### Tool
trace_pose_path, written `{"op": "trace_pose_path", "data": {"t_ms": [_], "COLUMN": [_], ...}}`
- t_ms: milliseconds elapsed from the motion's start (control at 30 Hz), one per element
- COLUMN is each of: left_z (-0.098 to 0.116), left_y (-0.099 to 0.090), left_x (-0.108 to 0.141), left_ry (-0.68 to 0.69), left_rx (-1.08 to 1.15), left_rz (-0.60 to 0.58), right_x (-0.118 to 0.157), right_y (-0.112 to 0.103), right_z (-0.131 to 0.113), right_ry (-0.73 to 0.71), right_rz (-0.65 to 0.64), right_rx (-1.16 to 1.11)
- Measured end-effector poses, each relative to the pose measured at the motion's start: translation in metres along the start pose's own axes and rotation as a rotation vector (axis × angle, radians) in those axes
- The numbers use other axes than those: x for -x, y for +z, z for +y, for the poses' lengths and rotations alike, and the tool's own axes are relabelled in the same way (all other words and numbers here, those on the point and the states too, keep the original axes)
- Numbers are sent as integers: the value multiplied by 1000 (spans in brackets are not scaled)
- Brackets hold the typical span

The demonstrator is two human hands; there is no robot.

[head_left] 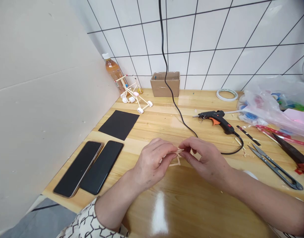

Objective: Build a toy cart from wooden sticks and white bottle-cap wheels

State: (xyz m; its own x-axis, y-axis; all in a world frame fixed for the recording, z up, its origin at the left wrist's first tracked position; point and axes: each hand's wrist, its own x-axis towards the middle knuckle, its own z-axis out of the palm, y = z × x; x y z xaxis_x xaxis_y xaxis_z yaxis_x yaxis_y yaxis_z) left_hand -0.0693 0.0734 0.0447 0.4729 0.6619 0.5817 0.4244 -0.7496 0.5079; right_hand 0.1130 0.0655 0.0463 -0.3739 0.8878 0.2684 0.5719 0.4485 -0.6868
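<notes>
Pinched between the fingertips of both hands is a small frame of thin wooden sticks (178,162), held just above the table. My left hand (154,162) grips it from the left, thumb and fingers closed. From the other side my right hand (203,158) closes its thumb and index finger on the same sticks. Much of the frame is hidden behind the fingers. Right of my hands lies a black glue gun (216,119) with an orange trigger, its cord (181,120) running behind my right hand.
Two phones (77,168) and a black sheet (119,124) lie at left. A stick model with white wheels (132,94), a bottle (114,71) and a cardboard box (165,86) stand by the wall. Tape (226,95), snips (276,168), scissors (294,150) and a plastic bag (271,99) are at right.
</notes>
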Motion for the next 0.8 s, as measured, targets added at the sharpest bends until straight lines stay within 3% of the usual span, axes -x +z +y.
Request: {"op": "trace_pose_path", "data": {"t_ms": [433, 633, 700, 800], "left_z": [-1, 0, 0, 0], "left_y": [0, -1, 0, 0], "left_x": [0, -1, -1, -1], "left_ry": [9, 10, 11, 13], "left_rx": [2, 12, 21, 38], "left_rz": [-7, 5, 11, 15], "right_x": [-1, -4, -7, -9], "right_y": [-8, -44, -59, -80], "right_z": [1, 16, 26, 41], "right_ry": [-12, 70, 156, 356], "right_rz": [17, 104, 154, 113], "right_rx": [26, 198, 278, 370]}}
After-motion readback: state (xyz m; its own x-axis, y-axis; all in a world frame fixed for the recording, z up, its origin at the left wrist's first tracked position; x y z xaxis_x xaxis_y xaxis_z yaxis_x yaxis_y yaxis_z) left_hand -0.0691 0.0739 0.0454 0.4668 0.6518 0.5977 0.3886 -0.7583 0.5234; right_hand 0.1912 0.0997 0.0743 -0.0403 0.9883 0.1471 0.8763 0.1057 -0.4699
